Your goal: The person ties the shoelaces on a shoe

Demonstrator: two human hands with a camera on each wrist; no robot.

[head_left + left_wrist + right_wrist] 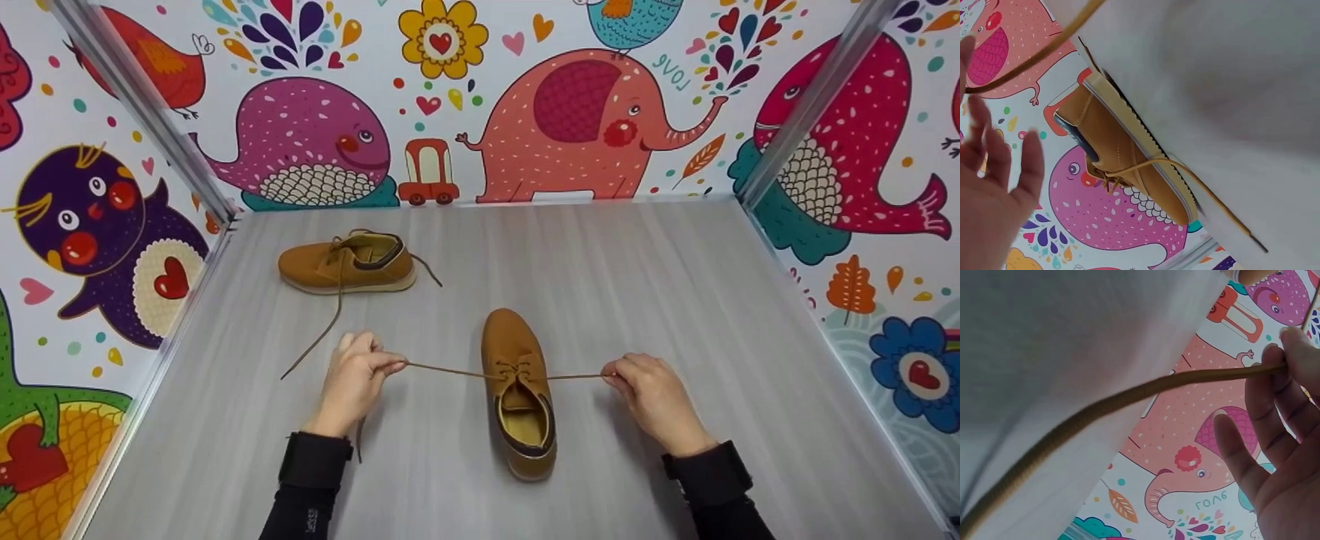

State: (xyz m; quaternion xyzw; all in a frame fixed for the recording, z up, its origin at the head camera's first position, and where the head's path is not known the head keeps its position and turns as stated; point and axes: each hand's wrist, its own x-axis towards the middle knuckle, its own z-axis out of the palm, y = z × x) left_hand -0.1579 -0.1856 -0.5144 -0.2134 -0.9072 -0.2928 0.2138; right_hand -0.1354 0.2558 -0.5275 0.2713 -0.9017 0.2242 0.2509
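A tan lace-up shoe (516, 341) stands upright on the grey floor between the hands, toe pointing away. My left hand (354, 382) pinches one of its brown shoelaces (446, 370) and holds it out to the left, the loose end hanging below the hand. On the other side my right hand (656, 401) pinches the opposite lace (576, 376) between thumb and fingers. Both laces run nearly straight from the shoe's eyelets. In the right wrist view, the lace (1129, 396) passes through the fingertips of the right hand (1280, 455).
A second tan shoe (311, 266) lies farther back on the left, toe to the left, its untied laces (337, 315) trailing on the floor. Panels with cartoon animals (570, 127) wall the back and both sides, joined by metal strips (810, 105).
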